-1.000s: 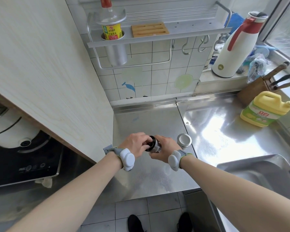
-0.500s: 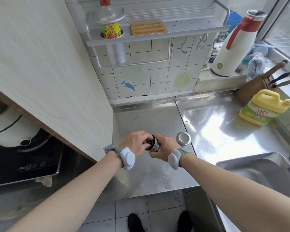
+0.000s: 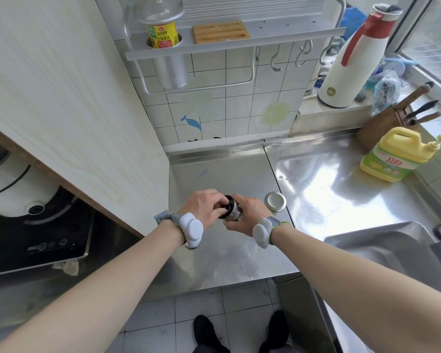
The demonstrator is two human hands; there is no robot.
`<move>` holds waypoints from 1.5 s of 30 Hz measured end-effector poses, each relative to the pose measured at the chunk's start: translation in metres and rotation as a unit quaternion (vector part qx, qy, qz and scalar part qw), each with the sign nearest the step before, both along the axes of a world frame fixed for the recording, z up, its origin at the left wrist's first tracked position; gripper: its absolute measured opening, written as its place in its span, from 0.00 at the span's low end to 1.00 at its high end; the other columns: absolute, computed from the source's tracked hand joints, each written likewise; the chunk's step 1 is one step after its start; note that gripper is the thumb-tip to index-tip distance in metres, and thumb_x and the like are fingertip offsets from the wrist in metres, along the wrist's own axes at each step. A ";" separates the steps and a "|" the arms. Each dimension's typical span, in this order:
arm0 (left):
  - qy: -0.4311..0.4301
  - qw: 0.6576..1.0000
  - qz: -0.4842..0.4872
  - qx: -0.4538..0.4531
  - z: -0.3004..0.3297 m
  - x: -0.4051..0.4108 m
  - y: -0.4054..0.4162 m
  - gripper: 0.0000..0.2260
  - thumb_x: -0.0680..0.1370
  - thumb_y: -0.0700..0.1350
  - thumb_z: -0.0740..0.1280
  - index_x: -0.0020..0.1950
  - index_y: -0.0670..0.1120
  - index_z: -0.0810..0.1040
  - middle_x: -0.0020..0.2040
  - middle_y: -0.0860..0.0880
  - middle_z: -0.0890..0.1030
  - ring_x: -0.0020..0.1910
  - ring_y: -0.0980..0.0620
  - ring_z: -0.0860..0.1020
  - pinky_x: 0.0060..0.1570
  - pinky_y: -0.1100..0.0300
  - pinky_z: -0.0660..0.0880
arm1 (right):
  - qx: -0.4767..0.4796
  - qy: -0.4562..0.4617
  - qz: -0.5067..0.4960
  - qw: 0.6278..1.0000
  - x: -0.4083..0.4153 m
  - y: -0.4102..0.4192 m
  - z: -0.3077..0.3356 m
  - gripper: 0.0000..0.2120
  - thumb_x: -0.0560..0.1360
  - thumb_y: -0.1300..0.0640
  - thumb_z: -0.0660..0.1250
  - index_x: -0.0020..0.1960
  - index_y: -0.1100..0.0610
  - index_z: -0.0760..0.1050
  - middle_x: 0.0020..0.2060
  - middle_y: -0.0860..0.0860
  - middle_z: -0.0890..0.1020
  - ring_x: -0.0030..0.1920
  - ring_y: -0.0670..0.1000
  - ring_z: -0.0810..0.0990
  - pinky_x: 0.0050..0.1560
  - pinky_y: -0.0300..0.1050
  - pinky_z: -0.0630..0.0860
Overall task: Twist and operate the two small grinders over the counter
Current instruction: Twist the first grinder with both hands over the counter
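A small grinder [image 3: 231, 210], steel body with a dark end, lies tilted on its side between both hands, held a little above the steel counter [image 3: 219, 174]. My left hand [image 3: 202, 207] grips its dark end, fingers curled round it. My right hand [image 3: 247, 217] wraps the steel body from the right and below. Most of the grinder is hidden by the fingers. A second small grinder [image 3: 275, 201] with a round silver top stands upright on the counter just right of my right hand, apart from it.
A wood-grain cabinet side [image 3: 74, 110] rises close on the left. A sink [image 3: 382, 253] lies at the right front. At the back right stand a yellow detergent jug [image 3: 395, 156], a knife block [image 3: 382, 126] and a white thermos [image 3: 352, 62]. Wall rack [image 3: 234, 39] overhead.
Both hands stay in the same place on the grinder; my left hand's fingers have shifted slightly round the dark end. The upright grinder has not moved.
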State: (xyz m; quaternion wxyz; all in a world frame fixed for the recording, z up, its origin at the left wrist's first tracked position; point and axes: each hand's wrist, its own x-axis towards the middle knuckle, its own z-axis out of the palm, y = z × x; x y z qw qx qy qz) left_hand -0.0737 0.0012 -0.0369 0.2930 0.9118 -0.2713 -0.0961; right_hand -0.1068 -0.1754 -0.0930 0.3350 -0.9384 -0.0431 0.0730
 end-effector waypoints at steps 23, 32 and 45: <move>-0.007 1.000 0.012 0.019 0.006 -0.005 -0.005 0.07 0.74 0.45 0.71 0.50 0.45 0.81 0.45 0.46 0.84 0.45 0.48 0.80 0.49 0.56 0.76 | 0.006 -0.043 0.023 0.999 -0.004 -0.005 -0.003 0.20 0.65 0.44 0.73 0.50 0.55 0.75 0.39 0.50 0.81 0.39 0.56 0.80 0.41 0.56 0.79; -0.009 1.000 -0.005 0.004 0.004 -0.005 -0.004 0.07 0.73 0.41 0.71 0.50 0.44 0.81 0.45 0.46 0.83 0.43 0.48 0.79 0.48 0.54 0.76 | 0.000 -0.057 0.021 0.998 -0.004 -0.006 -0.004 0.19 0.66 0.46 0.75 0.52 0.55 0.76 0.40 0.49 0.82 0.39 0.56 0.80 0.41 0.55 0.79; -0.002 1.000 -0.006 0.005 0.010 -0.005 -0.003 0.07 0.73 0.41 0.71 0.50 0.43 0.81 0.46 0.44 0.83 0.45 0.46 0.80 0.50 0.53 0.76 | 0.011 -0.060 0.021 0.998 -0.003 -0.006 -0.003 0.19 0.65 0.44 0.73 0.51 0.54 0.76 0.39 0.48 0.81 0.39 0.55 0.80 0.40 0.55 0.79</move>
